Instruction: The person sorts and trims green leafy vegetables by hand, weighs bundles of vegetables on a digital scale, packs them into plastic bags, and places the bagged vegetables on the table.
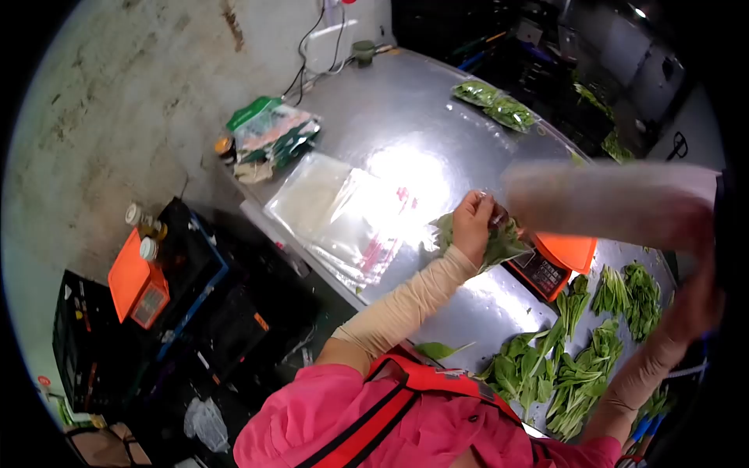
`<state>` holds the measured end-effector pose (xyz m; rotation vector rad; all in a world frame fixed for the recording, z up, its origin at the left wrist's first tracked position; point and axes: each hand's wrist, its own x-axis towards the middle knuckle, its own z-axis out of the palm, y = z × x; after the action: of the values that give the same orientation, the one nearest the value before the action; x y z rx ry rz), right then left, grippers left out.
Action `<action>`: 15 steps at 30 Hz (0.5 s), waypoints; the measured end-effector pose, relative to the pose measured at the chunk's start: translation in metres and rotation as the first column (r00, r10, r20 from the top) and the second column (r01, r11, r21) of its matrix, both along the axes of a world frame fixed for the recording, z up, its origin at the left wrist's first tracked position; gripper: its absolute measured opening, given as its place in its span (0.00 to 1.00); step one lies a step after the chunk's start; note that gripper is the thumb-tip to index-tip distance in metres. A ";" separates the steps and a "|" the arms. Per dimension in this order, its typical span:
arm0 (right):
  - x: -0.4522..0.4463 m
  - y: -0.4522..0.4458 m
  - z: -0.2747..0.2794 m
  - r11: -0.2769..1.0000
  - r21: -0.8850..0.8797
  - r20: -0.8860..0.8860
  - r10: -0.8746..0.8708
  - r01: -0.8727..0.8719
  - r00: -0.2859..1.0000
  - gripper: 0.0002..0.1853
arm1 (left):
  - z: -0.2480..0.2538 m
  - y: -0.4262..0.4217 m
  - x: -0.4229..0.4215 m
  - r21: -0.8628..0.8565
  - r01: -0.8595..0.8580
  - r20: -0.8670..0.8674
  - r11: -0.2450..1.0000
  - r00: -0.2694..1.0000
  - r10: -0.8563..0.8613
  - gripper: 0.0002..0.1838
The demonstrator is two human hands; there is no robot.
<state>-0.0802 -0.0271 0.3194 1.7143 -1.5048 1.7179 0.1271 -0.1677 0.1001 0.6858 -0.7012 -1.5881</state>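
My left hand (472, 228) is closed in a pinch on the gathered top of a clear plastic bag of leafy greens (505, 243). The bag is just above the table, beside an orange digital scale (568, 251) whose dark keypad faces me. At the right edge my right hand (697, 306) is smeared by motion, and its fingers cannot be made out. A blurred, whitish translucent sheet or roll (608, 201) stretches left from above it; whether the hand holds it is unclear. Bunches of loose greens (589, 374) lie nearest my right forearm.
Flat clear bags (335, 210) are stacked on the metal table (351, 97). A green-topped package (273, 132) lies by the wall. Two filled bags of greens (493, 104) rest at the far edge. To the left, another orange scale (136, 277) stands among jars and black crates.
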 end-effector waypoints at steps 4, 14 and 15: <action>-0.009 0.026 -0.058 0.997 0.030 -0.119 -0.063 0.067 0.991 0.10 | 0.014 -0.063 -0.005 -0.095 -0.015 -0.153 0.995 0.988 0.000 0.06; 0.083 -0.036 -0.367 0.682 0.654 -0.602 0.731 -0.327 0.320 0.06 | 0.100 -0.062 0.006 -0.448 0.020 -0.241 0.894 0.960 -0.142 0.06; 0.077 -0.031 -0.388 0.567 0.779 -0.523 0.823 -0.268 0.222 0.10 | 0.096 -0.035 0.009 -0.440 0.015 -0.276 0.898 0.949 -0.151 0.06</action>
<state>-0.0031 -0.0582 -0.0685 3.0787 -0.8078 0.1486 0.1358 -0.2031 0.1960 0.0768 -0.8245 -1.5001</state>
